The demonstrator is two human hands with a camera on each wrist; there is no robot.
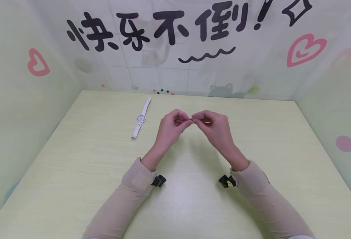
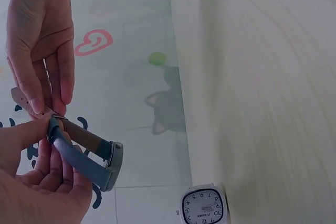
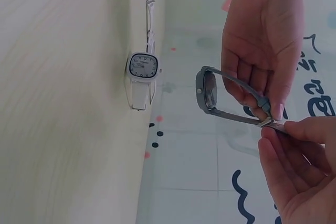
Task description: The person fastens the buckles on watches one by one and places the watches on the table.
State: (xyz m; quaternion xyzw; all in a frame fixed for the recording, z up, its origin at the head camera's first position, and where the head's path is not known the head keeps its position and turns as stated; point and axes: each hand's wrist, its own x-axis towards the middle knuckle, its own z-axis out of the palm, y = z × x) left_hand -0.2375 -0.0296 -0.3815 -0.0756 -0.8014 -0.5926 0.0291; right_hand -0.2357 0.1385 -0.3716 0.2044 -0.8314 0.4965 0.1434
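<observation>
Between both hands, raised over the table, is a grey-blue wristwatch with its strap looped through the buckle. My left hand pinches the strap beside the buckle, thumb against fingers, as the left wrist view shows. The strap's free tail sticks out past the buckle, and my right hand pinches it between thumb and fingers. In the head view the fingers hide most of this watch. A second wristwatch, white with a square dial, lies on the table left of the hands, strap spread lengthwise.
The pale wooden table is bordered by a printed back curtain and side panels with pink hearts. A small black device sits at the left cuff and another black device at the right cuff.
</observation>
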